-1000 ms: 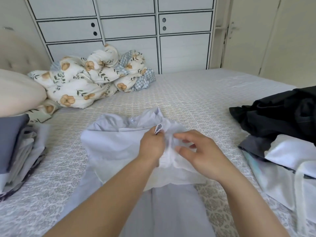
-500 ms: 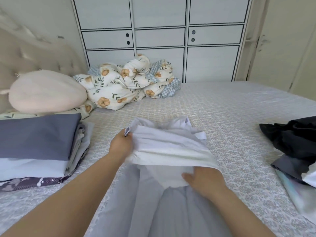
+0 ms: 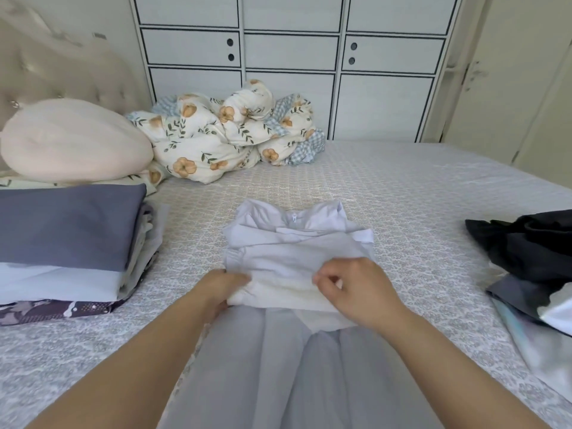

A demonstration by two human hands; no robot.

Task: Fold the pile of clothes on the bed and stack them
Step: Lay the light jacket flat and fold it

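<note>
Two hands (image 3: pixel 360 289) on one garment (image 3: pixel 297 252)

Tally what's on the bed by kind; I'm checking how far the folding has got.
Folded stack: 1
Unfolded pile: 1
Garment under both hands (left, right): 1
Pillow: 1
Floral duvet: 1
Total: 5

A home bedroom. A wide bed (image 3: pixel 402 193) with a patterned grey-white cover fills the view, with a tufted beige headboard (image 3: pixel 62 75) at its left edge. A pale pink pillow (image 3: pixel 74 140) and a bunched floral duvet (image 3: pixel 216 140) lie near the far left corner. Behind the far edge stands a white built-in wardrobe (image 3: pixel 291 51) with dark-trimmed panels, and a cream door (image 3: pixel 507 82) beside it.
</note>
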